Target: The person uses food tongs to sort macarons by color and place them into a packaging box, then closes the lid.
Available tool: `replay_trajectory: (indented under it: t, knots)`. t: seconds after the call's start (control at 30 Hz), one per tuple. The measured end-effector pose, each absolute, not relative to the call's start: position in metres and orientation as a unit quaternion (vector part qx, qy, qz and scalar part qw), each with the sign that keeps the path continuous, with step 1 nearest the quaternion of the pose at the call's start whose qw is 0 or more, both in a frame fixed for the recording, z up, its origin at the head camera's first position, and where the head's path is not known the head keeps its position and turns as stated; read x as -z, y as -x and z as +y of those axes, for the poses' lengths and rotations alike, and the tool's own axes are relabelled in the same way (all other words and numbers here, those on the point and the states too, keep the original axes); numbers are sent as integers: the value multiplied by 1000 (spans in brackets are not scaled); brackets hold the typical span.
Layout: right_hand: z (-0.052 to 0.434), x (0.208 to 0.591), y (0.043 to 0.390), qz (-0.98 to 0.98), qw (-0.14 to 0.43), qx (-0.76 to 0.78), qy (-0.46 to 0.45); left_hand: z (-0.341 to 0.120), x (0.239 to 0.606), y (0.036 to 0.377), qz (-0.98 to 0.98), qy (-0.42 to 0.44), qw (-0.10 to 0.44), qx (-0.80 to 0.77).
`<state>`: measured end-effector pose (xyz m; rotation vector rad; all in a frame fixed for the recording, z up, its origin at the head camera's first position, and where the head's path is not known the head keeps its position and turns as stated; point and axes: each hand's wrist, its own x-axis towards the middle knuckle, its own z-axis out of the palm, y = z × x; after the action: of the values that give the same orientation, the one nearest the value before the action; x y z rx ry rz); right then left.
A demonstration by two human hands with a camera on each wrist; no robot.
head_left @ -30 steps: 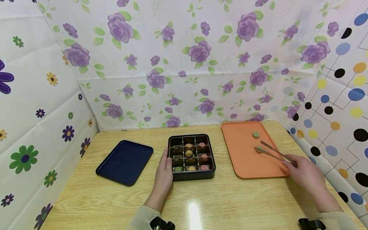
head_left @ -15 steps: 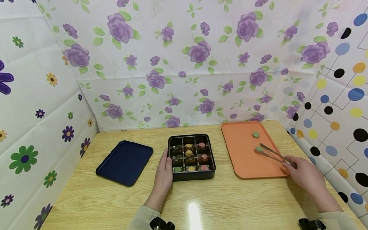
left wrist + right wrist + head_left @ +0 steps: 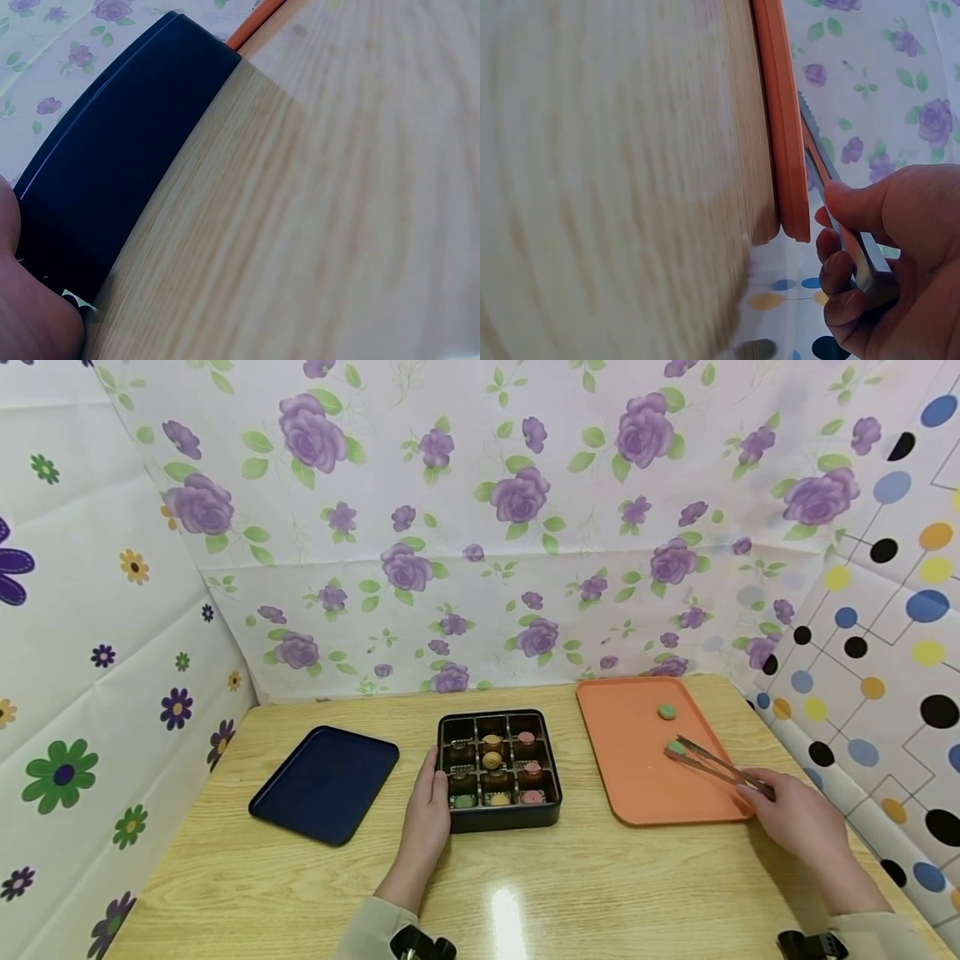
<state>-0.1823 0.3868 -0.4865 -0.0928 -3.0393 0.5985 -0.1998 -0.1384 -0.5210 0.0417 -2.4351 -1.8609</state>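
A black box (image 3: 499,768) with nine compartments sits mid-table, holding several round sweets in yellow, pink and green. My left hand (image 3: 429,802) rests flat against its left side; the left wrist view shows the box wall (image 3: 112,172) beside my palm. My right hand (image 3: 787,810) grips metal tongs (image 3: 716,764), whose tips close around a green sweet (image 3: 676,747) on the orange tray (image 3: 637,777). A second green sweet (image 3: 667,712) lies farther back on that tray. In the right wrist view my fingers (image 3: 855,247) pinch the tongs (image 3: 832,195) next to the tray's edge (image 3: 784,150).
A dark blue tray (image 3: 326,782) lies at the left of the wooden table (image 3: 525,893). Flowered sheets wall in the back and left, a dotted sheet the right. The table's right edge runs close under my right hand.
The tongs' tips have drawn together around the nearer green sweet. My left hand and the box have not moved.
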Motion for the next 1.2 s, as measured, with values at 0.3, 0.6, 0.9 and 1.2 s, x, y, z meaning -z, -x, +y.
replay_trajectory:
  t: [0.3,0.6,0.9,1.2]
  knots:
    - [387,488,183,-981,38,-188,36,-139,520,201,-793,-15,37,608]
    - [387,490,182,-981,48,-186,38,-139,520,201,-793,-15,35,608]
    - [387,492,182,-982,57,-178,40,-139,520,201,-793,-15,35,608]
    - [387,491,183,-982,57,-173,39,-138,521,200,-795,-15,38,606]
